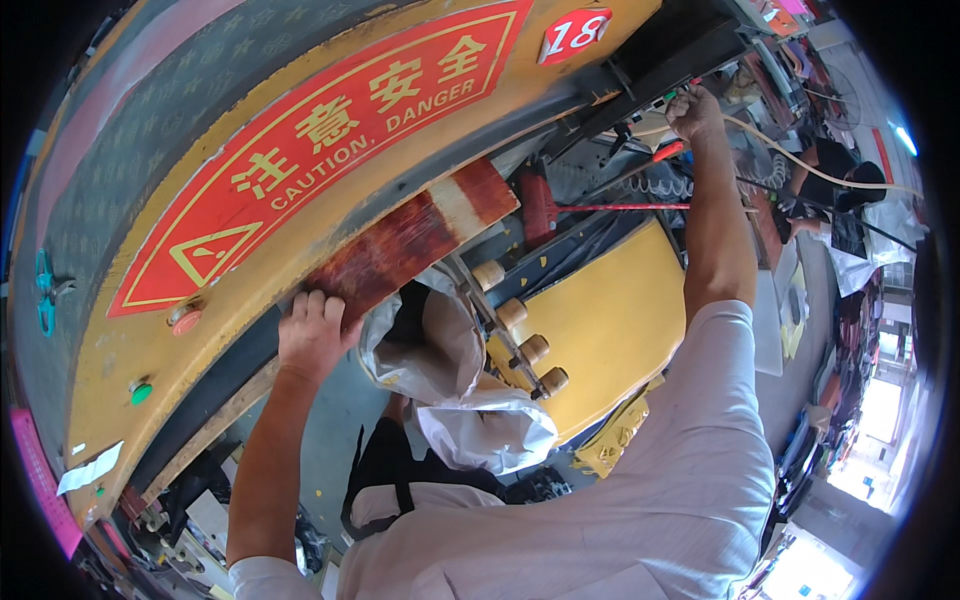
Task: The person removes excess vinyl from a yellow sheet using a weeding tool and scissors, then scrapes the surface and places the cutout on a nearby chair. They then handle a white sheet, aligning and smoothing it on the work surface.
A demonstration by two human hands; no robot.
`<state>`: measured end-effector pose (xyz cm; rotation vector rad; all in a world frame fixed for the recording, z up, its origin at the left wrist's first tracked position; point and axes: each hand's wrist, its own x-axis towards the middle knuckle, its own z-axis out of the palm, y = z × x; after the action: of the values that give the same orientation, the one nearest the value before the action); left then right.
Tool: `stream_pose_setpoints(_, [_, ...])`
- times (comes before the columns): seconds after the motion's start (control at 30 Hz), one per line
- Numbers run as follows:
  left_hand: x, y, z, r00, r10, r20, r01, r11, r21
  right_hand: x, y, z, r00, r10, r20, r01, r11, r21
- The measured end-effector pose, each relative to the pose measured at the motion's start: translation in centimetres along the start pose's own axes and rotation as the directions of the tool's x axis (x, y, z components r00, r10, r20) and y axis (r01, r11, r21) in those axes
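Observation:
My left hand (315, 335) is closed on the lower left end of a glossy red-brown board (405, 250) with a pale band across it. The board lies along the front edge of a large yellow machine (130, 350). With my right arm stretched far forward and to the right, my right hand (695, 112) is closed in a fist beside the machine's dark metal frame (650, 70). A bit of green and red shows at its fingers, but what it grips is hidden. Below the board hangs an open white sack (440, 335).
A yellow sheet-covered stack (600, 320) stands at centre right, beside a bar with several wooden rollers (512, 315). A red rod (620, 207), an orange-red handle (668, 151) and a pale hose (800, 165) are near my right arm. Another person (835, 185) is at the far right.

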<state>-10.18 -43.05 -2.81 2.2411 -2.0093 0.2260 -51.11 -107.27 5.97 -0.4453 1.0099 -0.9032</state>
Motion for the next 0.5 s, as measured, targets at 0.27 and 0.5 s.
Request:
stream_pose_setpoints(0.27, [-0.1,0.2,-0.1,0.999,-0.027,0.047,0.027,1.0,-0.012,-1.2,3.1,-0.2,0.753,-0.658,0.006,0.45,0.508,-0.735])
stream_pose_setpoints(0.5, [-0.3,0.4,1.3,0.999,-0.024,0.024,0.024,1.0,-0.02,1.5,2.9,-2.2,0.704,-0.704,0.095,0.308,0.181,-0.934])
